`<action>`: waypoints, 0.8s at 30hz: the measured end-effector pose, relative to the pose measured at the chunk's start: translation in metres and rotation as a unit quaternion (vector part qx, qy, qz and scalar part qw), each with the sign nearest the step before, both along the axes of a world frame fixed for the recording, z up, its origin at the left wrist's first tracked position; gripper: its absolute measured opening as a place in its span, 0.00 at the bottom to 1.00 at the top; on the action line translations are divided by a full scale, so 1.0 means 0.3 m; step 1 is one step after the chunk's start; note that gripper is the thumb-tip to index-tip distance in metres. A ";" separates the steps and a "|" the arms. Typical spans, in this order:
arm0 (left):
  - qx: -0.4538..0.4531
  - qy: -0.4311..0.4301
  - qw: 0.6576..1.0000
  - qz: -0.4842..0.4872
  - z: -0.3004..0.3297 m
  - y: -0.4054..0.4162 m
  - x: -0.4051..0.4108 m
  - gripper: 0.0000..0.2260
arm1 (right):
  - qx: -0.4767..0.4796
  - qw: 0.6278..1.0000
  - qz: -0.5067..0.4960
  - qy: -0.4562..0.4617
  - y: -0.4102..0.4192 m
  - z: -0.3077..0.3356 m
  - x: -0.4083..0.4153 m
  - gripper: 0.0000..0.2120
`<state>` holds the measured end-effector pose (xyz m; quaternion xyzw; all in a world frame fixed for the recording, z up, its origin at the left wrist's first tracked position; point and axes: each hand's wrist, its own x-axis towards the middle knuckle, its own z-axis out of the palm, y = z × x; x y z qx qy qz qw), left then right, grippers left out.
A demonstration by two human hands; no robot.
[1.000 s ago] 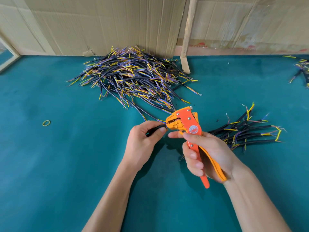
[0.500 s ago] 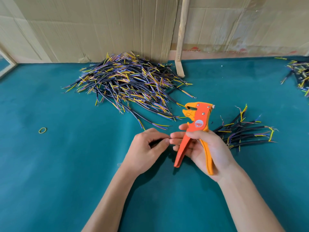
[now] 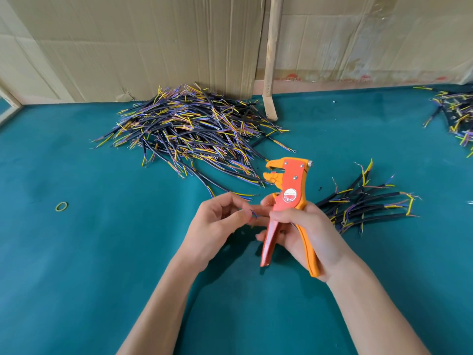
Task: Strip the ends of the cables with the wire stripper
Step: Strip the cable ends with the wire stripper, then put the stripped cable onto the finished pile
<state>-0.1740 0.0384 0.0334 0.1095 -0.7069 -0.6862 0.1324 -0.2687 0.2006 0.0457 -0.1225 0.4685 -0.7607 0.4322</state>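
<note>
Fingertips (image 3: 242, 215) of the left hand (image 3: 215, 226) are pinched on a short cable; only its coloured cores (image 3: 254, 214) are seen, poking toward the right hand (image 3: 304, 234). Cable body is hidden in the left palm, so its length cannot be told. Right-hand fingers are curled round the handles of the orange wire stripper (image 3: 288, 198); tool is held upright, handles spread, mouth parted and facing left. Landmark: stripper head. Cable tip sits below the head, just left of the handles, long axis roughly level and pointing at the tool. Judged: tip must be raised to mouth level and fed in from the left; left hand is the nearer one for that, right hand only needs to squeeze. Big heap of cables (image 3: 194, 131) lies beyond and left of the head; smaller bunch (image 3: 368, 206) lies right of it, near the right hand. Third cluster (image 3: 458, 116) is far right. Rubber band (image 3: 61, 206) is well left, on the green table (image 3: 76, 265). Cardboard (image 3: 140, 42) stands behind.
</note>
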 end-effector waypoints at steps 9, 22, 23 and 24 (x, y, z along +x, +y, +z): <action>-0.008 -0.032 0.998 -0.048 0.011 -0.026 0.000 0.04 | -0.035 0.999 0.012 -0.001 0.025 0.007 -0.015 0.18; -0.007 -0.021 0.984 -0.178 0.184 0.137 -0.227 0.14 | -0.324 0.915 0.227 -0.074 0.090 0.041 -0.035 0.19; -0.040 -0.025 0.980 -0.193 0.199 0.151 -0.255 0.14 | -0.324 0.913 0.237 -0.066 0.089 0.036 -0.034 0.20; -0.112 -0.040 0.978 -0.171 0.208 0.151 -0.287 0.10 | -0.323 0.913 0.241 -0.065 0.090 0.032 -0.036 0.20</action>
